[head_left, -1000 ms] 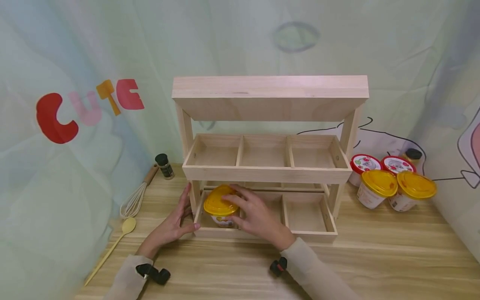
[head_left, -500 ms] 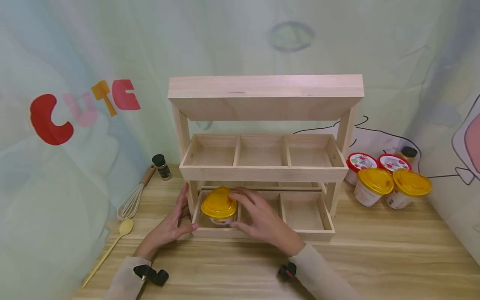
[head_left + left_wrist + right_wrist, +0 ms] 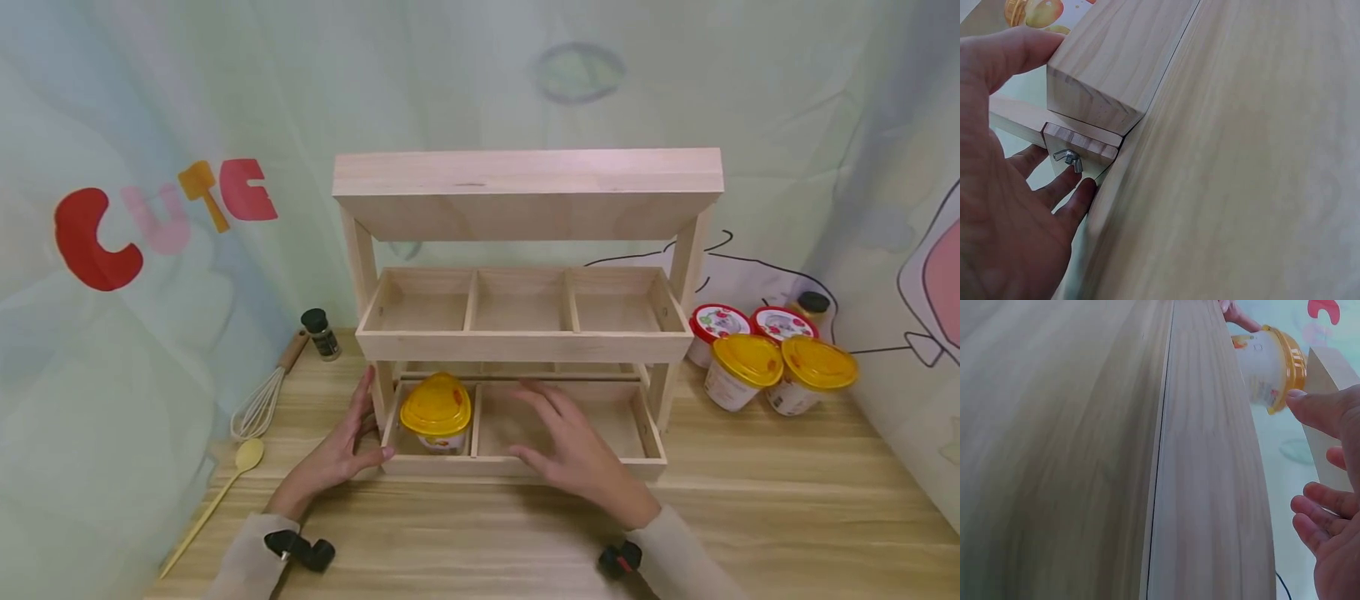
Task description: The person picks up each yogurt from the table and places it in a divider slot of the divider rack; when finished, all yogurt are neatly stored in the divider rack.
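Note:
A white tub with a yellow lid [image 3: 437, 408] stands upright in the left compartment of the bottom tray of a wooden rack [image 3: 525, 347]. My left hand [image 3: 336, 454] holds that tray's front left corner, thumb at the front edge and fingers along the side. A wing nut [image 3: 1068, 157] shows between thumb and fingers in the left wrist view. Over the bottom tray's middle and right part hovers my right hand [image 3: 570, 446], fingers spread and loosely bent, holding nothing. The right wrist view shows the tub [image 3: 1269, 365] beyond the right thumb.
Two yellow-lidded tubs [image 3: 780, 373] and two red-lidded tubs [image 3: 750, 323] stand right of the rack, with a black-capped jar [image 3: 812, 305] behind. On the left are a spice jar [image 3: 321, 334], a whisk [image 3: 266, 393] and a yellow spoon [image 3: 225, 492].
My right hand has let go of the yellow-lidded tub and moved right, away from it. The tub stays in the left compartment. My left hand keeps its place on the rack.

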Demonstrator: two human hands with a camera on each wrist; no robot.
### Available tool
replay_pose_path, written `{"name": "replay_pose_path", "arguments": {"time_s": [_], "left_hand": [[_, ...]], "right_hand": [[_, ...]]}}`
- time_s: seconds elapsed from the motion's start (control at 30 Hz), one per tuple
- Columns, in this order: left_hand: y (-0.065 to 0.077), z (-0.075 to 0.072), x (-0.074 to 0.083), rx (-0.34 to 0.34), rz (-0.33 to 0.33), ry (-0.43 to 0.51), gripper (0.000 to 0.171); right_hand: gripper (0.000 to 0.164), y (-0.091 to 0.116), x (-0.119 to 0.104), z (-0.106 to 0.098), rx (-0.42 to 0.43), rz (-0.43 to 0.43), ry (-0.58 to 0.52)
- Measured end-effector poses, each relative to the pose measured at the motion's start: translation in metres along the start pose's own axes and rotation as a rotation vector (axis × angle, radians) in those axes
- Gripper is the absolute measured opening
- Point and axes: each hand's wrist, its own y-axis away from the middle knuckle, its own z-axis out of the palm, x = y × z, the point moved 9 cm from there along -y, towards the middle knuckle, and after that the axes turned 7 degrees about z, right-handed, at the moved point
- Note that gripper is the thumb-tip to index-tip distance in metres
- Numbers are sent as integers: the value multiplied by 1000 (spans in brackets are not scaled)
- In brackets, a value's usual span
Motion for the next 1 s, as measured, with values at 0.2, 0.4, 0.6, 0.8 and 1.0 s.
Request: {"name": "replay_pose_path", "arguments": {"time_s": [0.2,0.4,0.6,0.8,1.0], "left_hand": [[1,-2,2,4,3,-5,127],[0,-1,2,1,2,-1,127],[-2,1,3,-6,-7,-4,126],[-2,1,2,-4,-20,-1,126],[0,0,2,2,-18,-7,126]], "right_hand": [[78,7,9,-19,46,-1,16],[78,13,17,-37,94,-5,19],[77,24,26,-53,130,16,16],[73,35,38,-64,120,59,-8],[73,45,45,-76,149,73,-7]]}}
